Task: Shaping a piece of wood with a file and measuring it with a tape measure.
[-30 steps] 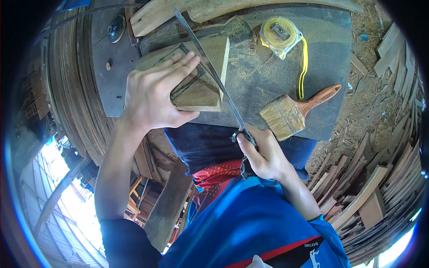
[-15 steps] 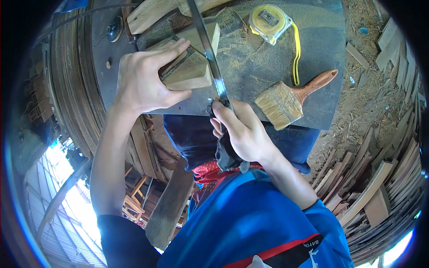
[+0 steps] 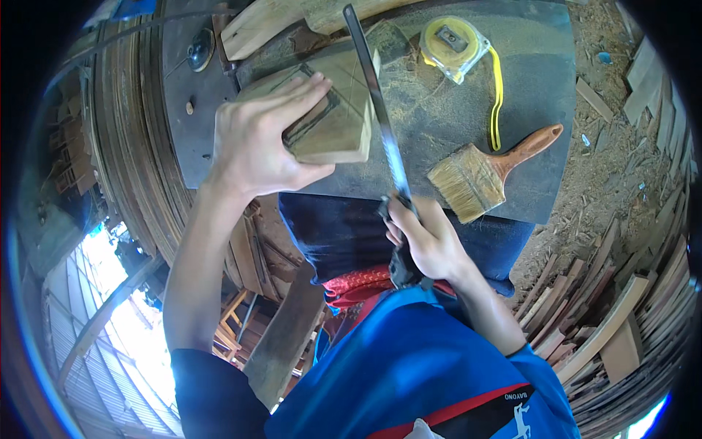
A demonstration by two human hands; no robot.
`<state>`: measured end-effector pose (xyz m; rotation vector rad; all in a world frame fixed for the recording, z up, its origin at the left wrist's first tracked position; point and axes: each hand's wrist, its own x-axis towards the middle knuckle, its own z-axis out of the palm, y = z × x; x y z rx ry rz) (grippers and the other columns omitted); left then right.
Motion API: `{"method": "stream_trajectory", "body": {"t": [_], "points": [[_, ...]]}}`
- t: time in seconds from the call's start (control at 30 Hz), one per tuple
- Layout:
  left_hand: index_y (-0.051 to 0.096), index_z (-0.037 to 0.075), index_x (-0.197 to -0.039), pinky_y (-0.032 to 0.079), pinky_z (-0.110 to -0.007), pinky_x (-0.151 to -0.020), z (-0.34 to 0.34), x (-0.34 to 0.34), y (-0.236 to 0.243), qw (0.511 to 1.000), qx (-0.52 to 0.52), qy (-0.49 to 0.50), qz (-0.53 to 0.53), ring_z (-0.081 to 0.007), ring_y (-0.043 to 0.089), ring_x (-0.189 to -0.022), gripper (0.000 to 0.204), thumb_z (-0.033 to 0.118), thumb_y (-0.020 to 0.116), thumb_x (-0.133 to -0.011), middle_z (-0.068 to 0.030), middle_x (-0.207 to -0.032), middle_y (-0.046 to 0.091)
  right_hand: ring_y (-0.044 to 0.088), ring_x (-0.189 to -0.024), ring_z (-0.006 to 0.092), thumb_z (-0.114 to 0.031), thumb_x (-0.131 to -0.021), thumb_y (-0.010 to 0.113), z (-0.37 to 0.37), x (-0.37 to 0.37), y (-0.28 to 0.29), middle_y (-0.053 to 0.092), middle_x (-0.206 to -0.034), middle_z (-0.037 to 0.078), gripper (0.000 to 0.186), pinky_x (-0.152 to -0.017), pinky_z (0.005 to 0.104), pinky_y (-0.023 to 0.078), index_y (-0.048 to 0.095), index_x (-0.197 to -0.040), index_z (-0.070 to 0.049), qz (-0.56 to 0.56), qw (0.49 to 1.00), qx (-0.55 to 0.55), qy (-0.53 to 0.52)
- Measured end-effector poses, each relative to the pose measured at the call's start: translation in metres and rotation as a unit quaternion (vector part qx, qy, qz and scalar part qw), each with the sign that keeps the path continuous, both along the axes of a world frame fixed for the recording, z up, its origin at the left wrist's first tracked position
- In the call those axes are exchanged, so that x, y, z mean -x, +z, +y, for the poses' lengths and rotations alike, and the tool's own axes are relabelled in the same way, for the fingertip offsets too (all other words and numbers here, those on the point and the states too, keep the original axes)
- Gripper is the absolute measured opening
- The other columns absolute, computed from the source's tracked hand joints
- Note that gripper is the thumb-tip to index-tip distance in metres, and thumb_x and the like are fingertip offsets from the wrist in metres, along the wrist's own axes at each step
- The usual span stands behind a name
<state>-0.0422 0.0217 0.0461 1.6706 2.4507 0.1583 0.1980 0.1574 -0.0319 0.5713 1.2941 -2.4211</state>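
My left hand (image 3: 260, 139) grips a wooden block (image 3: 342, 126) on the dark worktop, fingers over its top, where dark lines or recesses show, and thumb along its near edge. My right hand (image 3: 424, 236) is closed on the dark, wrapped handle of a long, narrow metal blade (image 3: 380, 107), which looks like a saw. The blade points away from me beside the block's right end; whether it touches cannot be told. A yellow tape measure (image 3: 453, 47) with a yellow strap lies beyond. A wide brush (image 3: 466, 183) with a wooden handle lies right of the blade.
Shaped timber (image 3: 259, 33) lies along the worktop's back (image 3: 534, 88). A small black round object (image 3: 199, 50) sits at the upper left. Stacked boards (image 3: 124, 124) stand along the left. Offcuts (image 3: 607, 329) are heaped at the right, beside floor strewn with chips (image 3: 599, 190).
The blade has swung from a diagonal over the block to a steeper line by its right end. My right hand rose, then drew back slightly. My left hand stays on the block.
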Motion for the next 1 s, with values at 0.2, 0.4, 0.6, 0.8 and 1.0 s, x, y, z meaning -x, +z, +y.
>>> {"method": "stream_trajectory", "body": {"t": [0.2,0.4,0.6,0.8,1.0], "points": [[0.070,0.018,-0.136,0.064,-0.034,-0.089,-0.009,-0.018,-0.012,0.999,-0.001,0.018,0.036,-0.0208,0.072,-0.119,0.088,0.039,0.093,-0.054,-0.0021,-0.134,0.072,0.060,-0.058,0.0275,-0.020,-0.106,0.051,0.011,-0.009,0.019,0.058,-0.065,0.016,0.028,-0.059,0.0426,0.045,0.058,-0.094,0.004,0.036,0.993,-0.097,0.055],[0.069,0.019,-0.137,0.063,-0.035,-0.092,-0.019,-0.050,-0.046,0.989,-0.078,0.066,0.104,-0.0210,0.069,-0.124,0.092,0.044,0.095,-0.053,0.0000,-0.140,0.069,0.061,-0.060,0.0322,-0.021,-0.105,0.055,0.019,-0.016,0.013,0.057,-0.064,0.020,0.027,-0.060,0.0430,0.044,0.059,-0.097,0.005,-0.006,0.991,-0.137,0.000],[0.067,0.014,-0.139,0.057,-0.038,-0.103,-0.023,-0.060,-0.066,0.983,-0.112,0.095,0.108,-0.0256,0.063,-0.133,0.090,0.052,0.094,-0.063,-0.0033,-0.145,0.065,0.058,-0.067,0.0400,-0.018,-0.105,0.054,0.044,-0.031,0.026,0.057,-0.076,0.023,0.026,-0.064,0.0441,0.043,0.053,-0.116,0.005,0.023,0.951,-0.300,0.067],[0.064,0.014,-0.140,0.038,-0.052,-0.121,-0.042,-0.044,-0.084,0.973,-0.189,0.121,0.057,-0.0344,0.053,-0.142,0.077,0.057,0.084,-0.080,-0.0107,-0.152,0.058,0.057,-0.066,0.0369,-0.012,-0.106,0.055,0.050,-0.042,0.046,0.054,-0.073,0.022,0.019,-0.064,0.0413,0.043,0.055,-0.112,0.006,0.024,0.926,-0.376,0.017],[0.057,0.011,-0.145,0.035,-0.049,-0.121,-0.038,-0.022,-0.105,0.928,-0.184,0.281,0.160,-0.0348,0.046,-0.144,0.062,0.050,0.068,-0.099,-0.0137,-0.151,0.056,0.058,-0.069,0.0485,-0.017,-0.107,0.058,0.046,-0.046,0.055,0.059,-0.075,0.029,0.024,-0.063,0.0466,0.044,0.052,-0.105,0.006,0.036,0.857,-0.514,0.028]]}}
